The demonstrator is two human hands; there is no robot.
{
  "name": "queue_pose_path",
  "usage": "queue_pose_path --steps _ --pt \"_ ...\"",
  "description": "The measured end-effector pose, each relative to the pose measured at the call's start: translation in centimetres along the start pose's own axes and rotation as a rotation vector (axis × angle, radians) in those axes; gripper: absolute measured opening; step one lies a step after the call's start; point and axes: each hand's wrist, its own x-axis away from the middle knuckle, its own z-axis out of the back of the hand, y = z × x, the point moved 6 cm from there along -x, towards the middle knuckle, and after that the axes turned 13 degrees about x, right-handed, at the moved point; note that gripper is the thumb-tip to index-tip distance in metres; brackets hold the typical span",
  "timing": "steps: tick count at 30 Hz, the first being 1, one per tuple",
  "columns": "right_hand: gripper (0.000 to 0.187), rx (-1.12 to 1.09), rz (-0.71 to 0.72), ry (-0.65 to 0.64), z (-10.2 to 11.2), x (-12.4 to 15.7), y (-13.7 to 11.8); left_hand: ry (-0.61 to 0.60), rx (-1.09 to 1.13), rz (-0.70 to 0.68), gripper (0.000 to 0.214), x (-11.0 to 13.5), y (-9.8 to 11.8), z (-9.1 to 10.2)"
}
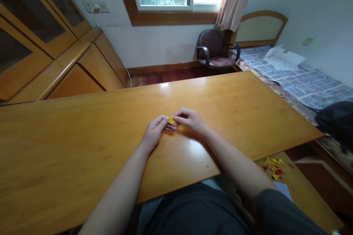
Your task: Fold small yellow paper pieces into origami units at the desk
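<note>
A small piece of folded yellow paper is held between my two hands, above the wooden desk. My left hand pinches its left side between thumb and forefinger, with the other fingers curled beneath. On the right side, my right hand grips it with thumb and fingertips. The paper's exact folded shape is too small to make out, and the fingers partly cover it.
Several yellow and red folded paper pieces lie on a lower wooden surface at the right, near a pale sheet. Beyond the desk stand an armchair and a bed. A cabinet is at the left.
</note>
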Motion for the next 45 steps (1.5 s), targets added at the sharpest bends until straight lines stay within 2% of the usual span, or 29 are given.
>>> queue_pose_path --steps 4,8,14,17,20,23,28,32,37,45 --pt "0.030 -0.125 -0.089 -0.015 -0.2 0.1 0.7 0.005 0.046 0.022 0.032 -0.2 -0.2 0.2" --pt "0.027 -0.077 -0.094 -0.012 -0.2 0.1 0.7 0.005 -0.101 -0.022 0.030 -0.2 0.1 0.5" --pt "0.017 0.188 0.075 0.053 0.2 0.0 -0.6 0.050 -0.378 -0.209 0.024 0.1 1.7 0.3" --pt "0.017 0.255 0.143 0.068 0.4 0.0 -1.0 0.061 -0.495 -0.298 0.022 0.4 2.5 0.1" --pt "0.019 0.278 0.167 0.073 0.4 0.1 -1.0 0.099 -0.529 -0.327 0.022 0.5 3.0 0.3" --pt "0.019 0.296 0.151 0.063 0.2 0.1 -0.9 0.148 -0.485 -0.290 0.022 0.4 2.8 0.7" --pt "0.016 0.317 0.072 0.100 0.2 0.0 -0.3 0.147 -0.303 -0.090 0.034 -0.1 1.0 1.0" --pt "0.015 0.279 -0.009 0.098 0.5 -0.1 0.4 0.187 -0.213 0.003 0.042 -0.3 0.4 1.3" --pt "0.017 0.202 -0.083 0.110 0.8 -0.1 1.2 0.230 -0.167 0.029 0.040 -0.4 0.4 2.0" --pt "0.027 -0.084 -0.236 0.114 0.5 -0.2 2.2 0.275 -0.041 0.007 0.038 -0.6 0.1 2.4"
